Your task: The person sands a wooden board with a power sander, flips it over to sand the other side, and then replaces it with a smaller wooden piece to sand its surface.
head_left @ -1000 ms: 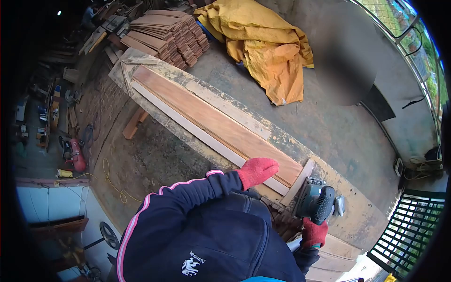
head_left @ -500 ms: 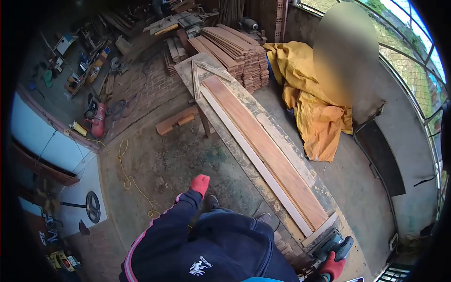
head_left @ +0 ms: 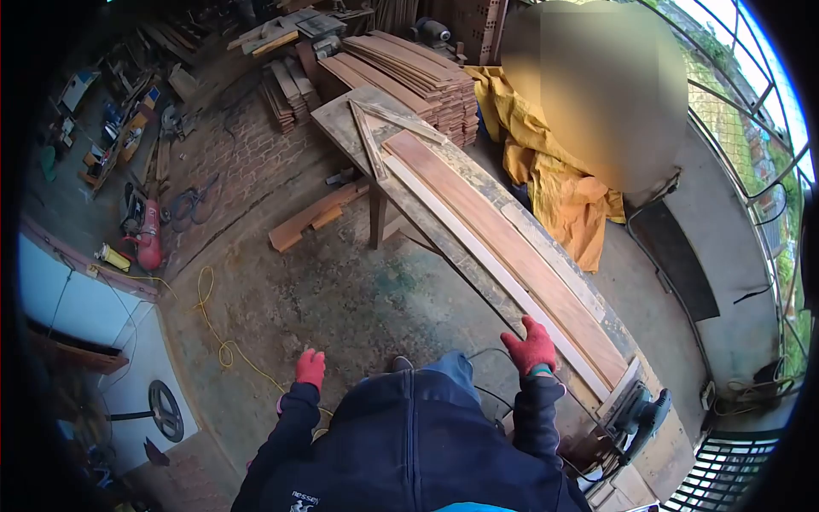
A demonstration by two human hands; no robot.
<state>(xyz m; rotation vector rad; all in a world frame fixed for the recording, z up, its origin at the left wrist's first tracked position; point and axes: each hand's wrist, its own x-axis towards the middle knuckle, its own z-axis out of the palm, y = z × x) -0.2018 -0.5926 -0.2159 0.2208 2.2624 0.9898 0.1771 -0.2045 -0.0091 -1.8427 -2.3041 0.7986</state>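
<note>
My right hand (head_left: pixel 531 346), in a red glove, is raised beside the near edge of the workbench (head_left: pixel 678 456). Its thumb and fingers are apart and nothing shows in them. My left hand (head_left: pixel 310 369), also red-gloved, hangs over the floor with loosely bent fingers and holds nothing visible. A long reddish-brown wooden board (head_left: pixel 512 252) lies along the bench, with a pale narrow strip (head_left: pixel 486 269) beside it on my side. Past the board's near end, a dark power sander (head_left: pixel 641 420) rests on the bench, untouched by either hand.
Stacked planks (head_left: pixel 409 81) stand beyond the bench's far end. A yellow tarp (head_left: pixel 554 192) hangs beside a blurred area at the right. A yellow cord (head_left: pixel 226 350) trails across the floor at left, near a red cylinder (head_left: pixel 149 235). Loose boards (head_left: pixel 316 218) lie under the bench.
My right hand has let go of the sander and moved up and left along the bench edge. My left hand has shifted left and lower. The view has turned slightly.
</note>
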